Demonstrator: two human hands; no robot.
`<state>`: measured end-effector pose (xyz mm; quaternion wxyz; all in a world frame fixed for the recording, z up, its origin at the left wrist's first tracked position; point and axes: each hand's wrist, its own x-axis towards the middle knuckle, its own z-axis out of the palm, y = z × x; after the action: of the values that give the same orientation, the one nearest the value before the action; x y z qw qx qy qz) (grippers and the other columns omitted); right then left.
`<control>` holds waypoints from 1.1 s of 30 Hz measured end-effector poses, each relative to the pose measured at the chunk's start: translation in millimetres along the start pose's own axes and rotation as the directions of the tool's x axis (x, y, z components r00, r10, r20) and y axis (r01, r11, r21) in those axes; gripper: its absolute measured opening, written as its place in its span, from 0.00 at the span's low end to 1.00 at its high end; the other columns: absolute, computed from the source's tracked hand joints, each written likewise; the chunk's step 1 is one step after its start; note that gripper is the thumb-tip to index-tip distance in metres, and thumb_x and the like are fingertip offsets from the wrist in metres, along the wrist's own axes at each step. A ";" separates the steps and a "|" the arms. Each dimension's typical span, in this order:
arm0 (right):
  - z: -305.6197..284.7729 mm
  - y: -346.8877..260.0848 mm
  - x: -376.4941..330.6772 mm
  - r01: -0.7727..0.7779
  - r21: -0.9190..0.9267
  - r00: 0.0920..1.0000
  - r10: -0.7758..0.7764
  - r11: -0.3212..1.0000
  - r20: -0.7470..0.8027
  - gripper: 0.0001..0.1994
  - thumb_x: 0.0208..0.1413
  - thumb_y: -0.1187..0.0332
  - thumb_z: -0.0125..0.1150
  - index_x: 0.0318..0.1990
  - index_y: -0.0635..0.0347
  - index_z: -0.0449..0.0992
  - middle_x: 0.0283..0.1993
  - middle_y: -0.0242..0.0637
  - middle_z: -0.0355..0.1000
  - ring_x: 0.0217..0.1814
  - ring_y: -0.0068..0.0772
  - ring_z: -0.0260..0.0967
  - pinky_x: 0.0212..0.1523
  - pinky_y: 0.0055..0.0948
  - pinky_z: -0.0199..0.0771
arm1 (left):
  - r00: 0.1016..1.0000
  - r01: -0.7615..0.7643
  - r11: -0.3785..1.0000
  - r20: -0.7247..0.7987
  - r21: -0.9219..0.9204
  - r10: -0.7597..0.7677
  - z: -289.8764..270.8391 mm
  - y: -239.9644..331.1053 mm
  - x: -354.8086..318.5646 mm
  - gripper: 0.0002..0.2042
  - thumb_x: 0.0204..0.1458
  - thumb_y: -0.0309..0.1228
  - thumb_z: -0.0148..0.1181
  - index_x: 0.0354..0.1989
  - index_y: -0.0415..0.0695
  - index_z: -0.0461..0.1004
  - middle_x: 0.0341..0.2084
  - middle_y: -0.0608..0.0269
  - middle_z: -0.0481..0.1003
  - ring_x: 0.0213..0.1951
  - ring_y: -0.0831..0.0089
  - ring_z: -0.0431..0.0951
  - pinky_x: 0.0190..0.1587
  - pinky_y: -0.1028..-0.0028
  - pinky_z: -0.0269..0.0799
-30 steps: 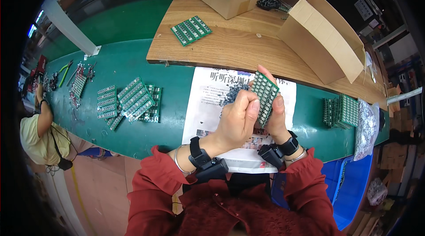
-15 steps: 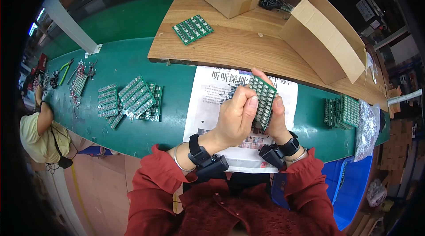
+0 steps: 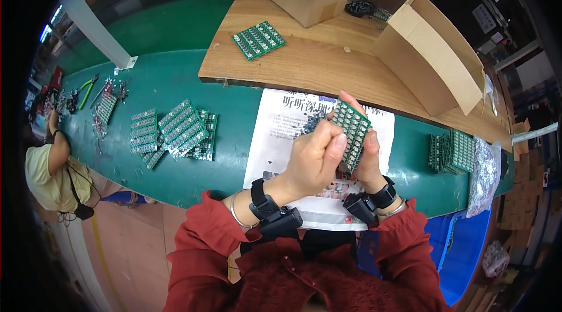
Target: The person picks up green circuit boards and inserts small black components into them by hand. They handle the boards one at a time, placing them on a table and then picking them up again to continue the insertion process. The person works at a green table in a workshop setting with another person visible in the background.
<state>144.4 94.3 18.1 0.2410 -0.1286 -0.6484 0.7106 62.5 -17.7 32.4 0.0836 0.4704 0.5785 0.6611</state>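
A green circuit board panel [image 3: 353,130], covered in rows of small components, is held tilted above a newspaper sheet [image 3: 263,136]. My left hand [image 3: 313,157] is closed at its left edge, with the thumb laid against it. My right hand [image 3: 369,159] grips the panel from behind and along its right edge; most of those fingers are hidden by it. Small dark bits [image 3: 310,123] lie on the paper just left of the panel. Whether my left fingers also pinch something small cannot be made out.
Loose panels [image 3: 182,127] lie left on the green table [image 3: 234,101]; others [image 3: 459,151] stand right beside bubble wrap [image 3: 486,174]. One panel [image 3: 259,40] and two cardboard boxes [image 3: 418,54] rest on the raised wooden board [image 3: 316,57]. A co-worker's arm [image 3: 57,148] is far left.
Both hands keep hold of the panel over the newspaper. My left thumb and fist have shifted slightly down along its edge, and the whole view has moved a little.
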 end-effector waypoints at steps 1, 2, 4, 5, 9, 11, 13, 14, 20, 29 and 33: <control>-3.4 1.2 -0.2 0.049 -0.074 0.999 -0.049 0.996 0.003 0.52 0.44 0.27 0.45 0.64 0.65 0.54 0.56 0.42 0.61 0.57 0.32 0.60 0.57 0.29 0.59 | 0.998 0.058 0.998 0.013 -0.006 -0.058 -3.6 1.1 1.1 0.07 0.57 0.31 0.49 0.33 0.40 0.67 0.20 0.55 0.70 0.23 0.63 0.75 0.27 0.68 0.68; -7.2 2.4 -1.0 0.096 -0.149 0.995 -0.096 0.984 0.007 0.51 0.46 0.27 0.43 0.64 0.66 0.54 0.60 0.44 0.59 0.60 0.34 0.58 0.59 0.31 0.57 | 0.997 0.076 0.996 -0.019 -0.045 -0.077 -4.2 -6.0 1.1 0.09 0.57 0.34 0.50 0.34 0.40 0.66 0.24 0.56 0.70 0.27 0.65 0.75 0.30 0.68 0.68; -5.0 1.8 -1.5 0.149 -0.203 0.988 -0.155 0.968 -0.010 0.50 0.43 0.31 0.53 0.65 0.64 0.54 0.59 0.44 0.59 0.58 0.36 0.60 0.56 0.32 0.60 | 0.992 0.097 0.991 -0.073 -0.097 -0.104 -8.8 -26.0 2.5 0.13 0.57 0.39 0.50 0.36 0.40 0.66 0.31 0.56 0.71 0.36 0.69 0.74 0.38 0.67 0.68; -2.8 -1.2 -1.7 0.169 -0.226 0.984 -0.178 0.959 -0.019 0.50 0.43 0.33 0.55 0.65 0.63 0.53 0.59 0.45 0.59 0.58 0.37 0.60 0.56 0.33 0.60 | 0.980 0.177 0.933 -0.030 -0.314 -0.196 -7.7 -29.3 4.7 0.28 0.53 0.53 0.50 0.51 0.40 0.61 0.49 0.52 0.64 0.54 0.65 0.65 0.52 0.65 0.62; -2.6 -3.9 -1.1 0.304 -0.414 0.943 -0.332 0.858 0.004 0.47 0.40 0.45 0.67 0.64 0.61 0.54 0.55 0.47 0.60 0.56 0.43 0.60 0.55 0.36 0.61 | 0.949 0.310 0.826 0.200 -0.471 -0.242 0.3 -10.5 11.4 0.54 0.43 0.70 0.46 0.67 0.38 0.40 0.65 0.49 0.46 0.65 0.60 0.49 0.65 0.63 0.44; 1.2 -7.9 1.4 0.293 -0.512 0.945 -0.327 0.807 0.026 0.45 0.38 0.51 0.69 0.63 0.62 0.56 0.52 0.49 0.61 0.55 0.47 0.60 0.56 0.38 0.61 | 0.937 0.336 0.834 0.242 -0.438 -0.250 1.4 -15.3 10.5 0.52 0.45 0.65 0.48 0.68 0.39 0.36 0.65 0.48 0.44 0.66 0.59 0.47 0.65 0.65 0.43; -0.1 -6.1 -0.4 0.292 -0.474 0.945 -0.325 0.830 0.013 0.44 0.39 0.52 0.69 0.63 0.62 0.56 0.52 0.49 0.60 0.55 0.48 0.59 0.56 0.38 0.60 | 0.918 0.381 0.806 0.289 -0.454 -0.271 3.5 -18.3 9.7 0.50 0.46 0.61 0.49 0.68 0.39 0.37 0.65 0.48 0.45 0.66 0.61 0.48 0.65 0.67 0.43; -0.4 -6.1 -0.8 0.294 -0.455 0.945 -0.326 0.840 0.009 0.44 0.39 0.52 0.68 0.63 0.62 0.56 0.52 0.50 0.60 0.56 0.48 0.59 0.57 0.38 0.60 | 0.908 0.407 0.784 0.303 -0.468 -0.291 3.4 -21.6 8.8 0.48 0.46 0.60 0.49 0.68 0.38 0.38 0.64 0.48 0.46 0.65 0.62 0.48 0.65 0.67 0.44; 3.0 -11.4 -2.9 0.322 -0.440 0.941 -0.335 0.838 0.051 0.43 0.40 0.55 0.69 0.63 0.63 0.56 0.55 0.52 0.57 0.57 0.50 0.58 0.58 0.39 0.60 | 0.901 0.432 0.727 0.215 -0.533 -0.378 4.4 -12.2 10.0 0.44 0.48 0.62 0.42 0.66 0.39 0.46 0.61 0.50 0.56 0.62 0.61 0.58 0.63 0.63 0.53; -9.6 -13.5 5.2 0.296 0.002 0.905 -0.279 0.955 -0.322 0.19 0.48 0.82 0.59 0.51 0.65 0.71 0.39 0.38 0.73 0.36 0.23 0.73 0.37 0.21 0.75 | 0.885 0.453 0.505 0.302 -0.735 -0.354 -11.7 -14.9 17.8 0.50 0.46 0.72 0.37 0.63 0.35 0.52 0.58 0.45 0.60 0.60 0.55 0.61 0.62 0.57 0.54; -9.6 -7.8 4.6 0.313 -0.054 0.900 -0.315 0.948 -0.301 0.18 0.48 0.83 0.57 0.49 0.65 0.72 0.36 0.37 0.73 0.35 0.21 0.72 0.36 0.20 0.75 | 0.862 0.507 0.745 0.274 -0.434 -0.427 -1.3 -9.0 9.9 0.54 0.42 0.74 0.39 0.63 0.32 0.50 0.59 0.47 0.59 0.61 0.59 0.60 0.62 0.61 0.54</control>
<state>146.6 105.2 25.2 0.4493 -0.1313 -0.6170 0.6326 52.2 -9.3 30.1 0.4087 0.3233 0.4818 0.7045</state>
